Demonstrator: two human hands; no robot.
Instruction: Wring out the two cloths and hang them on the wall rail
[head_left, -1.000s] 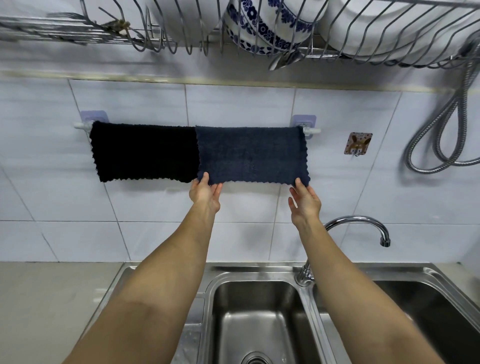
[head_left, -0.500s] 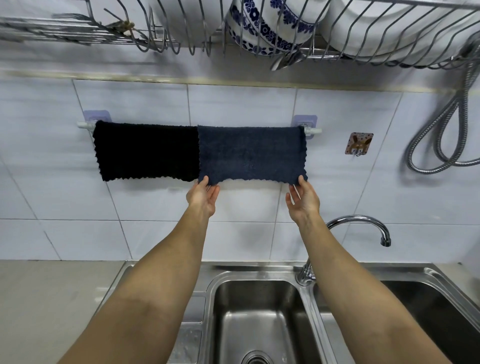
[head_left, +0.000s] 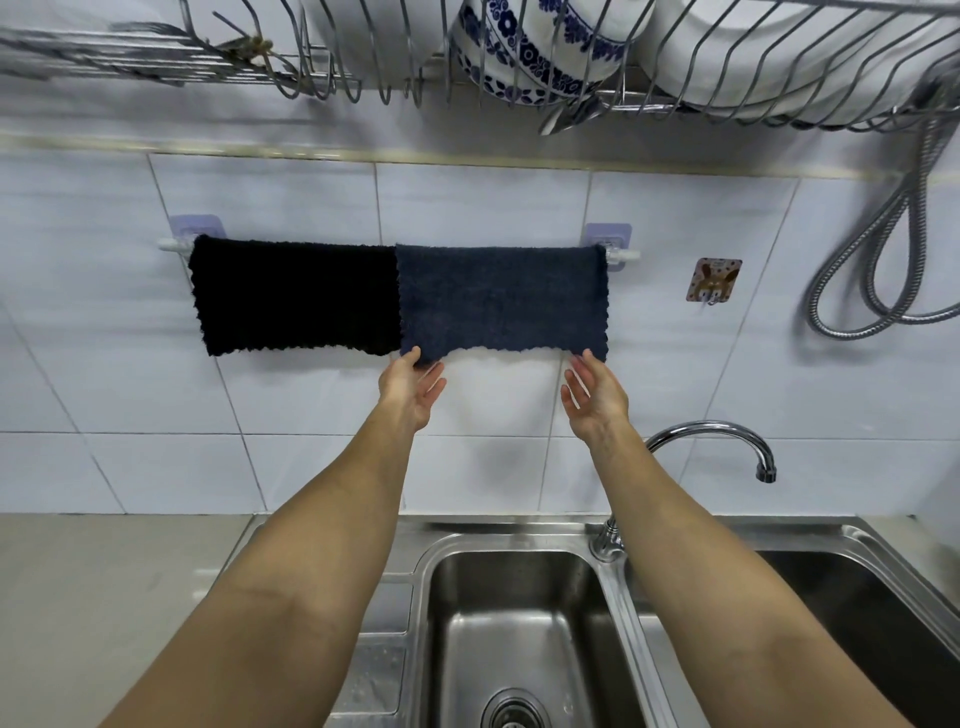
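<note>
The dark navy terry cloth (head_left: 501, 304) is draped over the white wall rail (head_left: 621, 254), right half, its left edge touching or slightly overlapping the black knitted cloth (head_left: 293, 296) hung on the left half. Both cloths are on the rail — the task looks all but done; the step in hand is judged to be the last straightening of the navy cloth's lower hem.

The left hand (head_left: 413, 387) is seen at the hem's lower left corner, thumb and fingers touching the fabric, loosely spread; a firm pinch cannot be told. The right hand (head_left: 595, 389) is held open, fingers apart, just below the lower right corner, holding nothing.

To finish well, the hem should be tugged down evenly at both corners and released gently — a hard pull could strain the stick-on rail mounts (head_left: 608, 234). The steel double sink (head_left: 519, 623) and curved chrome tap (head_left: 717, 434) lie near, below the hands.
</note>
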